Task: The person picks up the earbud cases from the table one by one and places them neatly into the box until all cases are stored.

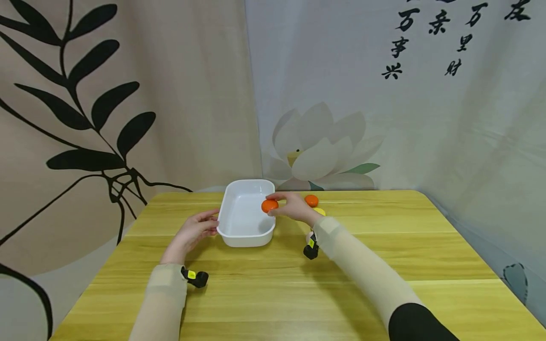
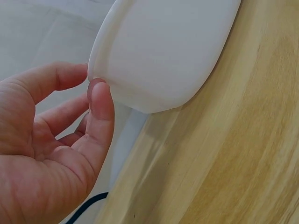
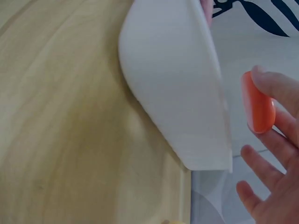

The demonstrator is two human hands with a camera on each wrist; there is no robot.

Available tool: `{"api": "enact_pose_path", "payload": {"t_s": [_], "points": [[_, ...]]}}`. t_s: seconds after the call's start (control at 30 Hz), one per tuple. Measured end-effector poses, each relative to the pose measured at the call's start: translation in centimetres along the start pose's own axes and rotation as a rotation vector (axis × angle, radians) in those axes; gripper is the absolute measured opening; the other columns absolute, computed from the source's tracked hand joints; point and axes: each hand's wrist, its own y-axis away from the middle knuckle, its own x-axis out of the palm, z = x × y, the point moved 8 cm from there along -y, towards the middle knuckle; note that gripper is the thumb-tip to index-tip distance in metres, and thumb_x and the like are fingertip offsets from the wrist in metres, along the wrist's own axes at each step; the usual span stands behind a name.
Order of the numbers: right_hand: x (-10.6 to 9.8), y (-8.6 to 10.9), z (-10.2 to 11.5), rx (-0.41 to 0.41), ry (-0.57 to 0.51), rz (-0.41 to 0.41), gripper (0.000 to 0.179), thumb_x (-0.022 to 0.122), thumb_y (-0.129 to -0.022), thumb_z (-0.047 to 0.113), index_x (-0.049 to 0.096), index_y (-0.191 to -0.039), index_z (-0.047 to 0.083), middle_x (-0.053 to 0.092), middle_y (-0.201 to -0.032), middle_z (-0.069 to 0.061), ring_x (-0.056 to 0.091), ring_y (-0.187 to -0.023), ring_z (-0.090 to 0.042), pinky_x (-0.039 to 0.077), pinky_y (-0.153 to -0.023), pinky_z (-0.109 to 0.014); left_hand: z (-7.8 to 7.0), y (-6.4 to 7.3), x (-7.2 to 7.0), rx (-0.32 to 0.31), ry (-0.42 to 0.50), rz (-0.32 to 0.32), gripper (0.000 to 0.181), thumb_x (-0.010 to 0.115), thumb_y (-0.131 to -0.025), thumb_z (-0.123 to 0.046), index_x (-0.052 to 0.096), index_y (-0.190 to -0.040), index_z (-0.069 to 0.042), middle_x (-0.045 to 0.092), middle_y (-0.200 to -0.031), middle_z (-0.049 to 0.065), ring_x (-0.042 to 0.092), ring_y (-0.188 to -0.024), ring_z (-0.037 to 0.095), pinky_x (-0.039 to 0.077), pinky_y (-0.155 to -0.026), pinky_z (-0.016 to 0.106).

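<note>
A white rectangular basin [image 1: 246, 241] with rounded corners sits near the table's back edge. My left hand [image 1: 197, 233] pinches its left rim between thumb and fingers, as the left wrist view shows on the white wall [image 2: 163, 51]. Over the basin's right side, my right hand [image 1: 294, 208] holds a thick orange disc [image 1: 269, 205] between thumb and fingers. In the right wrist view the orange disc [image 3: 262, 105] is seen nearly edge-on, above the level of the rim, while the other fingers spread apart.
Behind the right hand, a second orange disc [image 1: 311, 201] lies on the wooden table [image 1: 256, 289], with a yellow piece [image 1: 319, 211] partly hidden beside it. A printed curtain [image 1: 200, 94] hangs behind the table's back edge.
</note>
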Motion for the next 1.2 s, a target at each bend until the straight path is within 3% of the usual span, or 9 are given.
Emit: {"api": "enact_pose_path", "payload": {"t_s": [0.73,1.03,1.2], "points": [[3.4,-0.2,0.5,-0.044,0.199,0.102,0.044,0.078,-0.081,0.028,0.068,-0.123,0.022,0.063,-0.124,0.006,0.054,-0.112,-0.016,0.041,-0.098,-0.033,-0.6,0.3,0.3,0.028,-0.03,0.044,0.054,0.057,-0.095,0.001,0.037,-0.143,0.009,0.051,-0.113,0.017,0.06,-0.083,0.012,0.054,-0.075,0.022],[4.1,-0.1,0.9,-0.079,0.285,0.13,0.045,0.077,-0.081,0.031,0.068,-0.124,0.021,0.062,-0.126,0.001,0.054,-0.116,-0.017,0.04,-0.101,-0.037,-0.4,0.4,0.4,0.023,-0.024,0.035,0.054,0.058,-0.094,0.002,0.037,-0.143,0.01,0.051,-0.115,0.019,0.06,-0.083,0.012,0.054,-0.075,0.022],[4.0,0.0,0.9,-0.068,0.263,0.136,0.044,0.076,-0.083,0.031,0.068,-0.124,0.018,0.059,-0.129,-0.003,0.05,-0.122,-0.022,0.037,-0.104,-0.042,-0.6,0.3,0.4,0.026,-0.026,0.031,0.053,0.057,-0.094,0.003,0.037,-0.143,0.01,0.05,-0.118,0.022,0.06,-0.083,0.011,0.054,-0.075,0.022]]}}
